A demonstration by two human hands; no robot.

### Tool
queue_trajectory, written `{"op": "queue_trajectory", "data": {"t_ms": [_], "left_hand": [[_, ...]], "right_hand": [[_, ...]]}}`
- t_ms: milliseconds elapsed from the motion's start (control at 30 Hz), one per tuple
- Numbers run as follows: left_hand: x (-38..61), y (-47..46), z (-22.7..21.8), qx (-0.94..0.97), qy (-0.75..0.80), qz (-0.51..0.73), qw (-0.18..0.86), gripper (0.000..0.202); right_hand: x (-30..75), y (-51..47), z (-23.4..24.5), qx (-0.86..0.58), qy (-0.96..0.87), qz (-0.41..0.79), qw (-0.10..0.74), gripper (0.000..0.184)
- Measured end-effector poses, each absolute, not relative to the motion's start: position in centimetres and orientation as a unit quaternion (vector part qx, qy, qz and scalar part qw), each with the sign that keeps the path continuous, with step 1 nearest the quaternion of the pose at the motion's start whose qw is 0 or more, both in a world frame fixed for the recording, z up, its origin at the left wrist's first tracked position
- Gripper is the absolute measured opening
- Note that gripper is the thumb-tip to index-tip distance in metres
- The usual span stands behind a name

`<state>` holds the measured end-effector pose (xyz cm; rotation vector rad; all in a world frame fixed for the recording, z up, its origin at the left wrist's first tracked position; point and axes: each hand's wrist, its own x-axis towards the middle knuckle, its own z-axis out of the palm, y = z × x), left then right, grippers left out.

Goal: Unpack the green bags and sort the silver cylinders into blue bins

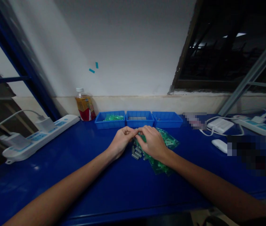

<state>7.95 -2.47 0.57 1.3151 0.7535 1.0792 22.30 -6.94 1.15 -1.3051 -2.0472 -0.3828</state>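
Note:
My left hand [121, 140] and my right hand [153, 141] meet over the middle of the blue table, thumbs and fingertips pinched close together. Whatever sits between the fingertips is small and mostly hidden; a greyish bit shows there. Just below the hands lies a small pile of short silvery metal pieces [137, 153]. Clear plastic bags with green pieces [169, 140] spread under and to the right of my right hand, which covers part of them.
Three blue bins stand along the wall: the left bin [110, 125] holds green pieces, the middle bin [139, 123] silvery rods, the right bin [168, 123] a few small bits. A drink bottle [85, 106] and power strip [43, 135] are left; a white case [219, 145] and cables right.

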Motion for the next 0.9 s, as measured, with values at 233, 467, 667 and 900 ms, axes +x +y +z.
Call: {"op": "queue_trajectory", "data": {"t_ms": [233,467,667,900], "left_hand": [[6.5,-1.0,0.6,0.796,0.349,0.389,0.306,0.024],[5.1,1.0,-0.8,0.931,0.279,0.218,0.091,0.029],[5.1,0.8,-0.9,0.892,0.312,0.281,0.167,0.011],[5.3,1.0,-0.7,0.793,0.365,0.383,0.304,0.013]], "right_hand": [[25.5,-4.7,3.7,-0.562,-0.749,-0.155,0.315,0.023],[33.4,2.6,6.5,-0.783,-0.612,-0.034,0.101,0.022],[34.2,5.0,5.6,-0.796,-0.604,0.015,0.046,0.029],[30.5,-1.1,3.9,-0.721,-0.655,-0.123,0.191,0.033]]}}
